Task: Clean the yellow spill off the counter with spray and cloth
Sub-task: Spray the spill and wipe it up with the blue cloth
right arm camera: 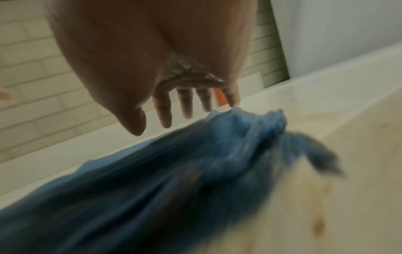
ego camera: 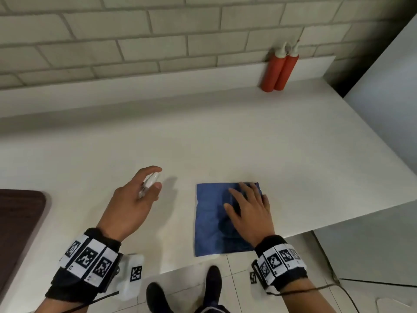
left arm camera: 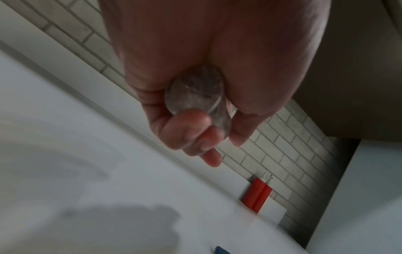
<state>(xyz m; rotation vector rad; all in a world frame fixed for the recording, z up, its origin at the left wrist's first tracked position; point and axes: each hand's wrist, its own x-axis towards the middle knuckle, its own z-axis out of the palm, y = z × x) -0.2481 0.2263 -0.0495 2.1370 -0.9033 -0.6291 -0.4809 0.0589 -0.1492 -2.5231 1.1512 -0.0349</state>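
Cloth (ego camera: 212, 220) partly hidden, spray bottle (ego camera: 149, 184) mostly covered

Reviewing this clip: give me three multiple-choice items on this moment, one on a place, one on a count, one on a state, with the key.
1. Where do the red squeeze bottles stand?
A. against the back wall, far right
B. on the dark board
C. on the blue cloth

2. How many red squeeze bottles are there?
A. one
B. two
C. four

3. How is the right hand?
A. fist round a bottle
B. fingers straight above the blue cloth
C. hanging below the counter

Key: 1 A, head view shows them at the wall; 2 B, two stand side by side; 3 B, right wrist view shows spread fingers.
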